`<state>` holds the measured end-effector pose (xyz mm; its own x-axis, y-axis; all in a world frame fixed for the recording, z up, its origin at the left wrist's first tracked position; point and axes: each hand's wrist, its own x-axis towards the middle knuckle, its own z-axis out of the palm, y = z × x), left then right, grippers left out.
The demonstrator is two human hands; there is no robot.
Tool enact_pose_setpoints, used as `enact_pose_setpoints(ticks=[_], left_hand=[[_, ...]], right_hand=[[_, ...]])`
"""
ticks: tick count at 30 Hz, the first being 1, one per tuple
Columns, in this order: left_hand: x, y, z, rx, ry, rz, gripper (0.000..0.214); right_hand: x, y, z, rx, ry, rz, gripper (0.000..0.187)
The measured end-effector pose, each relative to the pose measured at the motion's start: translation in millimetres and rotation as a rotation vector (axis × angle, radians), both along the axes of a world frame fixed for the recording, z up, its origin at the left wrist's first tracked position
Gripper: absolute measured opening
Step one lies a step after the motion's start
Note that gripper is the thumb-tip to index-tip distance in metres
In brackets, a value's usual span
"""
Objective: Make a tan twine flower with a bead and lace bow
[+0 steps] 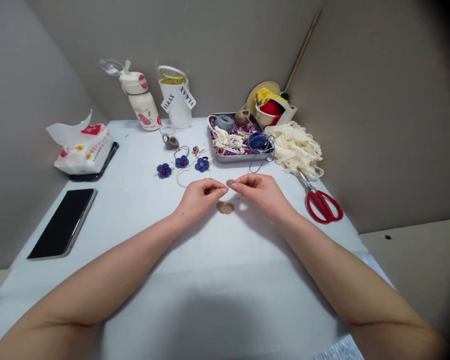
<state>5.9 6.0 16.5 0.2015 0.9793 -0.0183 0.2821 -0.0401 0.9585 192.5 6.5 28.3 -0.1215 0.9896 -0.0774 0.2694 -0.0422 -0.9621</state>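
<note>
My left hand (199,196) and my right hand (260,191) meet over the middle of the white table (210,280), fingers pinched. Between the fingertips sits a small round brown disc (230,183), which my right hand pinches. My left hand pinches a thin pale thread that I can barely make out. Two more brown discs (225,207) lie on the table just below the hands. Three blue fabric flowers (182,162) with red centres lie a little beyond the hands.
A metal tray (235,157) of yarn and beads stands at the back, cream lace (295,147) and red scissors (322,204) to its right. A phone (63,222) and a tissue pack (83,149) lie on the left. A bottle (142,102) and white cup (177,97) stand by the wall.
</note>
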Motion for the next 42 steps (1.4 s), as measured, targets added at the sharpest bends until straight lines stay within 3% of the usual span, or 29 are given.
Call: enact_pose_setpoints(ticks=[9,23,25,32,36,42], left_hand=[[-4,3,9.9,-0.058,0.120,-0.071,0.021],[-6,2,13.0,-0.165,0.082,-0.204,0.018],[-5,3,11.9,-0.151,0.035,-0.167,0.018],[4,-2,-7.4,-0.136,-0.248,0.204,0.028],[11,-7,-16.2,-0.115,-0.330,0.258,0.026],[13,-11,-17.0,-0.082,-0.339,0.249,0.025]], right_hand=[[7,2,-3.1,-0.043,-0.105,0.097,0.036],[17,5,-3.7,-0.120,-0.133,0.270,0.027],[18,6,-3.2,-0.115,-0.095,0.255,0.027],[5,5,-5.7,-0.067,0.091,0.039,0.030],[-11,-2,-11.2,-0.058,0.207,-0.044,0.026],[-18,-6,-17.8,-0.035,0.271,-0.079,0.028]])
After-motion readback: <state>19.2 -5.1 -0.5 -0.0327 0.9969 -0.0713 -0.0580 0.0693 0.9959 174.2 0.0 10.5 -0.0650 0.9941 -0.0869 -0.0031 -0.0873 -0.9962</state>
